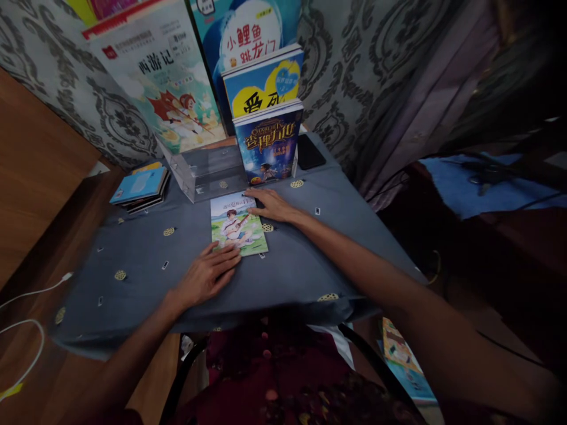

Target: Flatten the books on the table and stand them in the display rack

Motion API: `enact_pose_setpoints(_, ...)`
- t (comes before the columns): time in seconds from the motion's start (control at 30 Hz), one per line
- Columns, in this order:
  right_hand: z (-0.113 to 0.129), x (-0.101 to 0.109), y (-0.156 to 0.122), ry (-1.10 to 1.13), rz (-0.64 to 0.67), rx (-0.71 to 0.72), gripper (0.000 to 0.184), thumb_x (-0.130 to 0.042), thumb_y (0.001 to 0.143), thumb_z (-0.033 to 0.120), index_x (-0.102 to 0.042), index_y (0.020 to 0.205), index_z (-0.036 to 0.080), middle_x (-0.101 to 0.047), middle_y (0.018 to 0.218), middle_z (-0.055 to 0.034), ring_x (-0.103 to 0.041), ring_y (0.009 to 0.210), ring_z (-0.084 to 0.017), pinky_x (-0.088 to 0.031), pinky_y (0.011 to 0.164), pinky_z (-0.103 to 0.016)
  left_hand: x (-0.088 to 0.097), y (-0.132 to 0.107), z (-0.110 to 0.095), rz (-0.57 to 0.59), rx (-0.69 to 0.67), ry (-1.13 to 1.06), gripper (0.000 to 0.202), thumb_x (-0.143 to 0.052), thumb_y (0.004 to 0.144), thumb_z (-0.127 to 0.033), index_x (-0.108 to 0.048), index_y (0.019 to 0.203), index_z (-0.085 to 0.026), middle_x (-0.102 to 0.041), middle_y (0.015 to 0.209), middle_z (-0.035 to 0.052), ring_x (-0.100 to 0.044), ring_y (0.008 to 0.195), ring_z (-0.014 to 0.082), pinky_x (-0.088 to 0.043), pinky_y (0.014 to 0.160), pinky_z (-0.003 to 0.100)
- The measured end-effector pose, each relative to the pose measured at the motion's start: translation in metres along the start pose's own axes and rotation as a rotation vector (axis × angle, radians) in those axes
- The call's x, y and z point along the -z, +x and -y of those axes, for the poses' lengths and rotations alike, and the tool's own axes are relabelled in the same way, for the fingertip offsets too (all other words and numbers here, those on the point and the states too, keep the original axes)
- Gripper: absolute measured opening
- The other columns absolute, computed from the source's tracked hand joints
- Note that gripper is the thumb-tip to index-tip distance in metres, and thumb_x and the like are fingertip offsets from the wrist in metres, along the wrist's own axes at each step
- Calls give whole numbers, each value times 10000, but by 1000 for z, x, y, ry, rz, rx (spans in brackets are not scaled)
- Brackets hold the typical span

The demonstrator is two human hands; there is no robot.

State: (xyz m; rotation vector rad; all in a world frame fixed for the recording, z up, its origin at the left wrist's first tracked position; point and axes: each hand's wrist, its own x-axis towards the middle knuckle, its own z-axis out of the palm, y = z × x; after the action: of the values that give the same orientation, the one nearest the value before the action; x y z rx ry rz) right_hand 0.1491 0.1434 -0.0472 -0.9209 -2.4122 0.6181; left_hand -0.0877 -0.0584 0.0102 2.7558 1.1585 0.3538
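Note:
A thin book (238,227) lies flat on the cloth-covered table, its cover showing a figure playing a guitar on grass. At its lower left corner rests my left hand (208,273), fingers stretched out and lying on the cover's edge. My right hand (270,206) touches the book's upper right edge with its fingers extended. Just beyond the book stands a clear display rack (212,165). In its right part a dark blue book (268,147) stands upright in front of a yellow and blue book (248,88).
A large book (163,82) stands in the rack's left part, with a teal book (217,35) behind. A small stack of books (140,184) lies at the left. Behind the rack's right side is a black phone (310,151). More books (405,363) lie below the table, right.

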Motion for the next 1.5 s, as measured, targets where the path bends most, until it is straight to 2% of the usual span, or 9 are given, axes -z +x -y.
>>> enact_pose_setpoints(0.17, 6, 2, -1, -72, 11, -32, 572, -580, 949, 437, -477, 1472, 227, -403, 1584, -108, -372, 1458, -304, -289, 1186, -510, -16, 38, -18, 39, -42, 32, 407, -438, 1021, -303, -541, 1409, -239, -566, 1455, 74, -462, 1411, 226, -357, 1179, 498)
enact_pose_setpoints(0.33, 15, 8, 0, -123, 30, -50, 574, -602, 934, 416, -505, 1447, 177, -428, 1561, -156, -386, 1442, -321, -307, 1166, -512, -28, 59, -33, -40, 48, 122, 384, -447, 1030, -381, -576, 1348, -208, -626, 1387, 96, -526, 1354, 254, -391, 1138, 508)
enact_pose_setpoints(0.43, 23, 12, 0, -134, 12, -71, 593, -656, 890, 412, -536, 1413, 159, -516, 1485, -167, -449, 1378, -337, -363, 1118, -514, -24, 63, -38, -62, 145, 190, 321, -437, 1034, -386, -651, 1193, -209, -704, 1244, 107, -628, 1217, 264, -471, 1045, 475)
enact_pose_setpoints(0.53, 30, 16, -5, -156, -55, -108, 545, -681, 858, 392, -602, 1337, 142, -631, 1330, -162, -553, 1239, -332, -426, 1048, -475, -12, 61, -35, -27, 279, 301, 336, -446, 1025, -424, -680, 946, -197, -739, 980, 103, -714, 933, 250, -552, 845, 389)
enact_pose_setpoints(0.63, 34, 20, -19, -88, -149, -226, 377, -566, 923, 313, -654, 1253, 154, -744, 1037, -104, -668, 976, -260, -493, 922, -393, -1, 56, -29, 6, 414, 380, 351, -485, 998, -483, -661, 953, -183, -719, 969, 115, -713, 832, 252, -550, 697, 342)
enact_pose_setpoints(0.73, 35, 22, -37, 78, -192, -302, 342, -460, 959, 234, -658, 1231, 174, -745, 787, -29, -682, 744, -201, -516, 771, -322, 1, 58, -28, 14, 472, 388, 422, -527, 960, -547, -633, 1099, -163, -695, 1113, 170, -700, 930, 308, -555, 717, 371)
enact_pose_setpoints(0.93, 39, 24, -51, 123, -233, -310, 297, -479, 966, 209, -702, 1159, 176, -741, 734, -20, -676, 695, -188, -497, 741, -308, -15, 78, -31, 3, 485, 306, 424, -526, 970, -484, -575, 1215, -141, -547, 1404, 228, -562, 1238, 394, -526, 926, 508)
enact_pose_setpoints(1.2, 42, 34, -53, 149, -228, -281, 317, -460, 975, 226, -704, 1169, 167, -770, 794, -46, -704, 794, -211, -508, 804, -327, -30, 82, -21, -53, 328, 428, 212, -460, 1012, -297, -600, 1078, -152, -666, 1225, 203, -579, 1268, 335, -556, 922, 444)
enact_pose_setpoints(1.5, 45, 44, -58, 366, -338, -174, 285, -490, 961, 231, -699, 1146, 176, -750, 774, -18, -688, 725, -164, -516, 720, -276, -6, 92, -35, 70, 408, 404, 217, -452, 1015, -218, -649, 960, -145, -706, 1131, 175, -648, 1181, 297, -579, 860, 377)
